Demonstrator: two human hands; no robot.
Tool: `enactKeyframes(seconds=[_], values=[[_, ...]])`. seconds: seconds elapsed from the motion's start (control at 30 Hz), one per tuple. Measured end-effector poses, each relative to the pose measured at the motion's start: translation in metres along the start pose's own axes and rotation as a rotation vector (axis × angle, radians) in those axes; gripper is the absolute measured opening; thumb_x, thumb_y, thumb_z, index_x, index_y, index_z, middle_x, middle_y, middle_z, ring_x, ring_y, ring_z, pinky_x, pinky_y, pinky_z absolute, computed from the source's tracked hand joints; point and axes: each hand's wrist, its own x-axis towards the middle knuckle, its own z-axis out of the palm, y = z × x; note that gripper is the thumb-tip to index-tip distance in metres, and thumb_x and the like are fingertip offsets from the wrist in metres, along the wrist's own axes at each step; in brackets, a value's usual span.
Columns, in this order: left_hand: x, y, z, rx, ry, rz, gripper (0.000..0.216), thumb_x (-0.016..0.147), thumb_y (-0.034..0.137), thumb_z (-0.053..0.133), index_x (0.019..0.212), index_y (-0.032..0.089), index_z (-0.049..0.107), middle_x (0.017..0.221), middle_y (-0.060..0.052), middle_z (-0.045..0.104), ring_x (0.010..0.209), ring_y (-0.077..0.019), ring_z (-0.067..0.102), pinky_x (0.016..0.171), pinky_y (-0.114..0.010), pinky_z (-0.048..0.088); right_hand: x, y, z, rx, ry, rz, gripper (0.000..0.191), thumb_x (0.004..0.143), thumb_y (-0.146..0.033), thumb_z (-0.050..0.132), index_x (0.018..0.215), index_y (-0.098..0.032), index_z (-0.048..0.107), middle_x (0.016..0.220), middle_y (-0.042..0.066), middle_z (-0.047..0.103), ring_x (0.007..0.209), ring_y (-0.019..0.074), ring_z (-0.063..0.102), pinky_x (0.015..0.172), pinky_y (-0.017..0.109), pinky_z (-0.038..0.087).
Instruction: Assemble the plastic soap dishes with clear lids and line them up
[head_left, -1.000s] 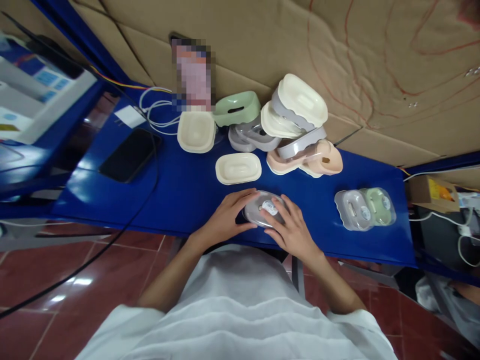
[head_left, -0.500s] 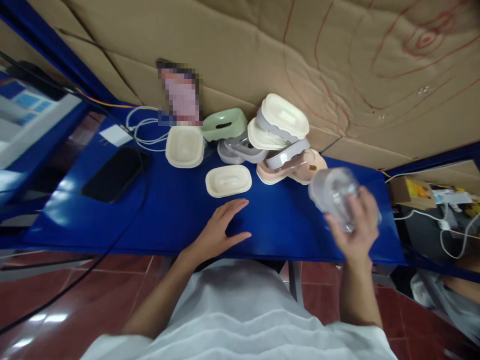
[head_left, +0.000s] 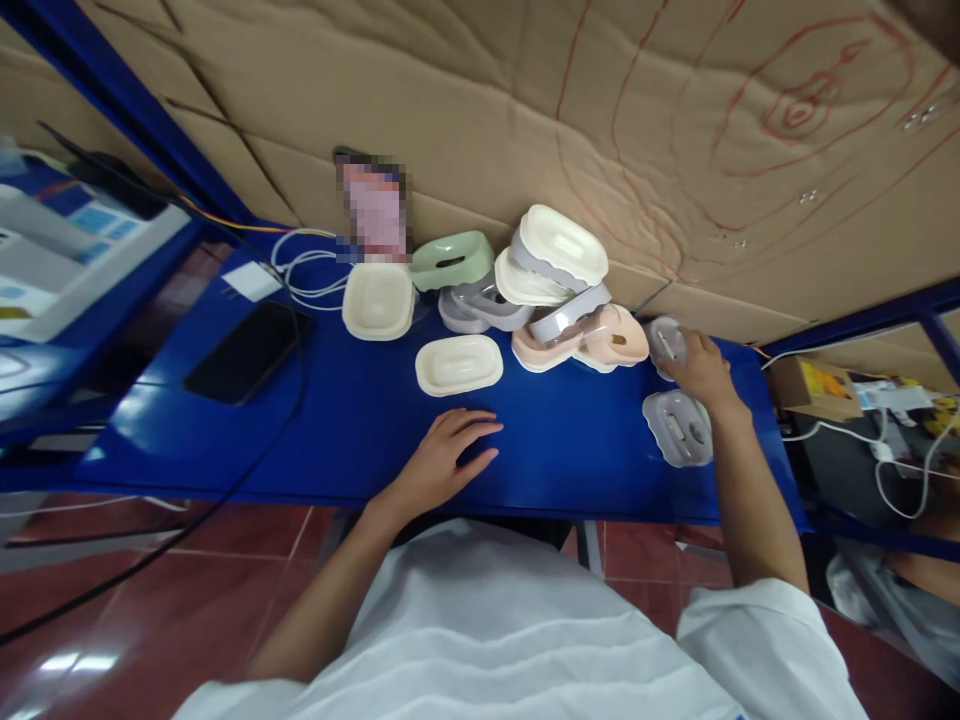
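Note:
My left hand (head_left: pixel 448 460) rests over the blue table near its front edge, fingers apart and holding nothing. Just beyond it lies a cream oval soap dish (head_left: pixel 459 364). At the right end, my right hand (head_left: pixel 699 368) grips the near right side of a small grey soap dish (head_left: pixel 666 342), partly covering it. A second grey soap dish (head_left: pixel 675 430) with a wavy rim lies below that hand, its right side hidden by my forearm. Left of my right hand is a peach soap dish (head_left: pixel 616 340), at the edge of a pile.
The pile along the cardboard wall (head_left: pixel 465 110) includes a green soap holder (head_left: pixel 453 260) and a white dish (head_left: pixel 562 245). A square cream tray (head_left: pixel 378 300), black phone (head_left: pixel 244 352) and white cables lie leftward. An open carton (head_left: pixel 817 388) stands beyond the right edge.
My right hand has moved back, away from me. The grey plastic piece it held up is lowered, and two grey dishes now show at the right end. My left hand has barely moved.

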Motion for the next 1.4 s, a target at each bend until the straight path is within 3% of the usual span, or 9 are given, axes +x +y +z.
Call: enactKeyframes(seconds=[0.13, 0.23, 0.37, 0.5, 0.6, 0.7, 0.97, 1.23, 1.4], values=[[0.0, -0.003, 0.002, 0.012, 0.005, 0.024, 0.029, 0.108, 0.036, 0.061, 0.135, 0.028, 0.071, 0.142, -0.008, 0.07, 0.132, -0.0258, 0.065, 0.118, -0.051, 0.049, -0.016, -0.025, 0.0, 0.072, 0.036, -0.316, 0.068, 0.094, -0.047, 0.072, 0.156, -0.025, 0.054, 0.169, 0.016, 0.047, 0.155, 0.0388, 0.045, 0.121, 0.062, 0.039], [-0.001, -0.001, 0.003, 0.026, 0.02, 0.038, 0.028, 0.108, 0.035, 0.061, 0.134, 0.028, 0.071, 0.141, -0.008, 0.07, 0.13, -0.0251, 0.066, 0.116, -0.049, 0.051, -0.033, -0.049, 0.004, 0.155, 0.143, -0.519, 0.037, 0.105, -0.04, 0.062, 0.138, -0.025, 0.068, 0.149, 0.013, 0.069, 0.14, 0.0315, 0.062, 0.121, 0.055, 0.038], [-0.004, 0.004, 0.001, 0.12, 0.159, 0.056, 0.029, 0.108, 0.031, 0.06, 0.135, 0.027, 0.07, 0.149, -0.01, 0.065, 0.138, -0.026, 0.063, 0.117, -0.047, 0.051, -0.071, -0.072, 0.004, 0.18, 0.284, -0.574, 0.026, 0.108, -0.03, 0.061, 0.131, -0.024, 0.071, 0.123, 0.009, 0.081, 0.114, 0.0268, 0.076, 0.116, 0.051, 0.043], [0.002, -0.003, -0.008, 0.41, 0.33, -0.08, 0.044, 0.106, 0.031, 0.062, 0.149, 0.022, 0.061, 0.164, -0.019, 0.052, 0.151, -0.0389, 0.051, 0.123, -0.064, 0.041, -0.126, -0.09, 0.004, 0.232, 0.276, -0.647, 0.034, 0.106, -0.023, 0.064, 0.139, -0.027, 0.066, 0.118, 0.007, 0.081, 0.109, 0.0243, 0.076, 0.116, 0.05, 0.044], [0.008, -0.011, -0.012, 0.483, 0.261, -0.121, 0.041, 0.107, 0.031, 0.06, 0.145, 0.018, 0.064, 0.159, -0.019, 0.058, 0.152, -0.0439, 0.049, 0.12, -0.068, 0.042, -0.161, -0.107, 0.017, 0.302, 0.226, -0.69, 0.03, 0.105, -0.021, 0.066, 0.134, -0.027, 0.068, 0.114, 0.006, 0.08, 0.107, 0.0229, 0.075, 0.115, 0.049, 0.045], [0.006, -0.009, -0.008, 0.414, 0.16, -0.014, 0.022, 0.107, 0.026, 0.06, 0.123, 0.02, 0.074, 0.138, -0.013, 0.074, 0.14, -0.0359, 0.062, 0.112, -0.054, 0.052, -0.179, -0.126, 0.036, 0.39, 0.243, -0.646, 0.031, 0.104, -0.02, 0.067, 0.135, -0.028, 0.069, 0.114, 0.006, 0.078, 0.108, 0.0229, 0.074, 0.111, 0.048, 0.048], [-0.018, 0.011, 0.009, 0.28, 0.14, 0.141, 0.016, 0.108, 0.018, 0.059, 0.119, 0.02, 0.07, 0.125, -0.012, 0.075, 0.117, -0.0241, 0.073, 0.097, -0.039, 0.059, -0.185, -0.168, 0.053, 0.556, 0.364, -0.425, 0.036, 0.106, -0.019, 0.062, 0.14, -0.031, 0.069, 0.119, 0.007, 0.077, 0.116, 0.0244, 0.072, 0.108, 0.047, 0.049], [-0.017, 0.003, 0.007, 0.296, 0.173, 0.084, 0.069, 0.101, 0.024, 0.072, 0.164, 0.025, 0.043, 0.173, -0.022, 0.031, 0.162, -0.0394, 0.035, 0.124, -0.058, 0.046, -0.17, -0.214, 0.035, 0.514, 0.151, -0.702, 0.027, 0.111, -0.019, 0.056, 0.13, -0.028, 0.071, 0.13, 0.004, 0.08, 0.133, 0.0204, 0.067, 0.128, 0.049, 0.025], [-0.018, -0.001, 0.008, 0.351, 0.132, 0.063, 0.064, 0.104, 0.026, 0.068, 0.163, 0.028, 0.046, 0.175, -0.018, 0.035, 0.165, -0.0399, 0.03, 0.124, -0.06, 0.045, -0.17, -0.23, 0.041, 0.511, 0.102, -0.715, 0.027, 0.111, -0.019, 0.055, 0.133, -0.027, 0.069, 0.136, 0.005, 0.077, 0.136, 0.0193, 0.064, 0.124, 0.045, 0.03]])
